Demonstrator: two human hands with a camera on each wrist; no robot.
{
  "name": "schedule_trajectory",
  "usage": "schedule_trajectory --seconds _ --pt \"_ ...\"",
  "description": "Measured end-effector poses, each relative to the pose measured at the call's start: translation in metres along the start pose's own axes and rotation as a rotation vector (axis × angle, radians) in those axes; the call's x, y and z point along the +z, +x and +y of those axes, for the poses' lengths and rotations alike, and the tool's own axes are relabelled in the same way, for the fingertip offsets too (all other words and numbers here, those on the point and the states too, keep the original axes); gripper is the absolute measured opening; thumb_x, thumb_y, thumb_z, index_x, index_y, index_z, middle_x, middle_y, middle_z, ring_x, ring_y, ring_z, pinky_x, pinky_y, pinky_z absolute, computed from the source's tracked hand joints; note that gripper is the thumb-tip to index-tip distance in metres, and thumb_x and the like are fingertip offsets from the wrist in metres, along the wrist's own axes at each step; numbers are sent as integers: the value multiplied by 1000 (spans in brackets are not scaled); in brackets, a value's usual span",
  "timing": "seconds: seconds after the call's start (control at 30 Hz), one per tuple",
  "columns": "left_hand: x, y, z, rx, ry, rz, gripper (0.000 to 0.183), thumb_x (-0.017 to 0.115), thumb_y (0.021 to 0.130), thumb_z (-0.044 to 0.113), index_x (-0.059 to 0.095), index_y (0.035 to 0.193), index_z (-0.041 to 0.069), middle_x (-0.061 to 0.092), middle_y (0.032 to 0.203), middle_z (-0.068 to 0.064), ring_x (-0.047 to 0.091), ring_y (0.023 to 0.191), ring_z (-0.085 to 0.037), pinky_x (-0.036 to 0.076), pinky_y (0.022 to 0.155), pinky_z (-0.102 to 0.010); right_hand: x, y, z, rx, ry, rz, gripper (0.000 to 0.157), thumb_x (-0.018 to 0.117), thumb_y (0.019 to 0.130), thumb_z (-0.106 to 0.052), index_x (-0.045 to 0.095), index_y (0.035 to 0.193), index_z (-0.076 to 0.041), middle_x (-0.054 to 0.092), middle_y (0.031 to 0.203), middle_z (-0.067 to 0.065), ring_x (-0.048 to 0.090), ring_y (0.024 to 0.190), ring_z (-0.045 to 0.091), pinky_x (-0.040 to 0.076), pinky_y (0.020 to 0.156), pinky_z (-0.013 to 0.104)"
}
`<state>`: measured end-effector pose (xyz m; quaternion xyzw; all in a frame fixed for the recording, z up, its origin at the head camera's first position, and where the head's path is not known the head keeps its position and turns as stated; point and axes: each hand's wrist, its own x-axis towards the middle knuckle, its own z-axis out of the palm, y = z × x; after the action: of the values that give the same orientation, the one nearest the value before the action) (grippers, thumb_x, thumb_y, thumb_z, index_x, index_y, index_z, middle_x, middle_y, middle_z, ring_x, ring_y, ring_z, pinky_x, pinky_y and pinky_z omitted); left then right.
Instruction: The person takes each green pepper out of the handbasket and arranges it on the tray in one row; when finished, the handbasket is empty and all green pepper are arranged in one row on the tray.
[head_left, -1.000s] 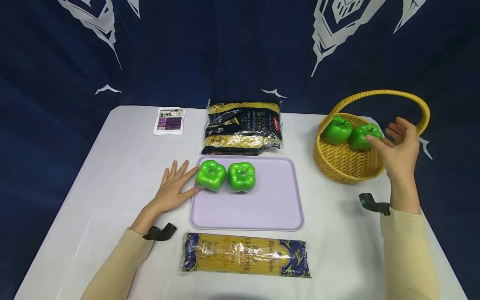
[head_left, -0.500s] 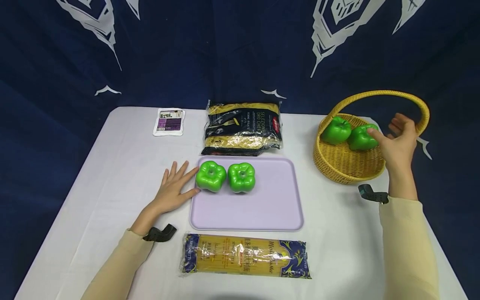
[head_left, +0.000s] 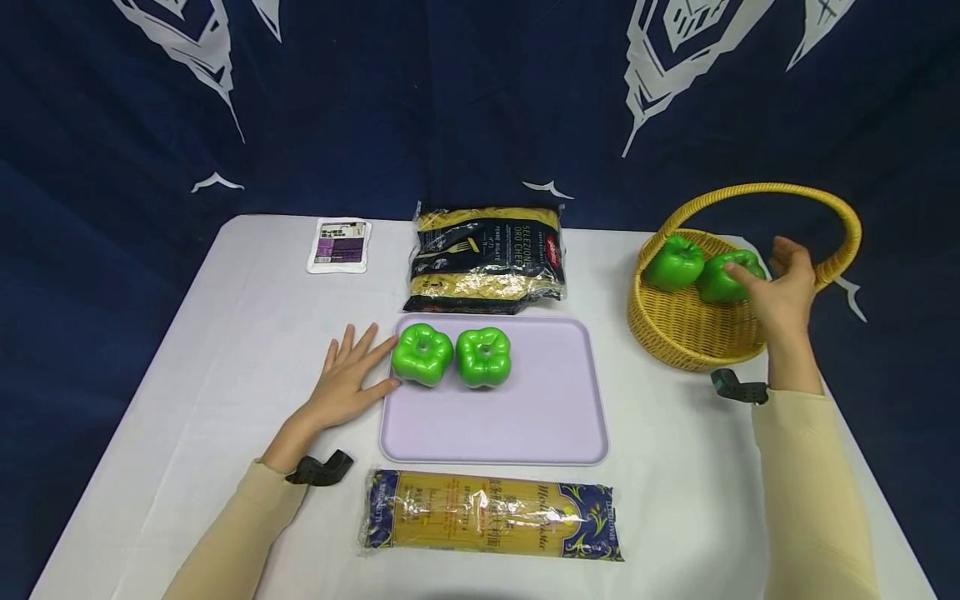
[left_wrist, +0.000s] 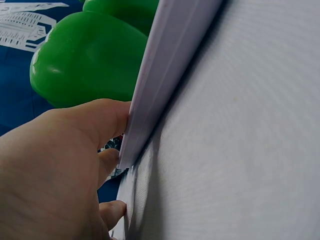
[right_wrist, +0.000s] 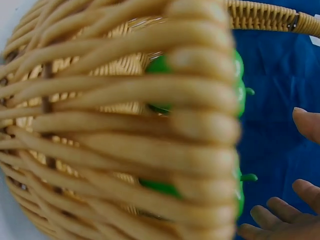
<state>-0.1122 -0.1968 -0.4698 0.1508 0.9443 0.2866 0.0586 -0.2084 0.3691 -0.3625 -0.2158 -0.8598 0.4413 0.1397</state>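
Note:
My left hand [head_left: 343,385] lies with fingers spread on the white table at the left edge of a lilac tray [head_left: 525,425]. Its thumb and index finger touch the tray's side in the left wrist view. Two green bell peppers [head_left: 483,357] sit side by side on the tray. At the right, my right hand [head_left: 787,296] is over the rim of a yellow wicker basket [head_left: 663,337], thumb and fingers apart. Inside the basket are two more peppers; the thumb overlaps the right-hand pepper [head_left: 722,282]. In the right wrist view the fingers [right_wrist: 306,195] are spread, holding nothing.
A bag of penne [head_left: 487,258] lies behind the tray, and a packet of spaghetti [head_left: 487,512] in front of it. A small white and purple sachet [head_left: 339,246] is at the back left. The basket's tall handle [head_left: 765,190] arches up beside the right hand.
My right hand has shifted left, in from the basket handle toward the right-hand pepper. The left hand, the tray and its peppers have stayed put.

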Motion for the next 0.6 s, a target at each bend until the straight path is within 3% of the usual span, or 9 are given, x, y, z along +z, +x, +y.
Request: schedule_trajectory --seconds 0.6 --pt "0 0 0 -10 -1 -2 69 59 93 42 35 153 19 11 163 -20 -10 149 -46 -12 117 -62 10 6 9 58 -27 -31 80 65 92 -34 19 156 -20 17 164 7 16 152 20 20 123 32"
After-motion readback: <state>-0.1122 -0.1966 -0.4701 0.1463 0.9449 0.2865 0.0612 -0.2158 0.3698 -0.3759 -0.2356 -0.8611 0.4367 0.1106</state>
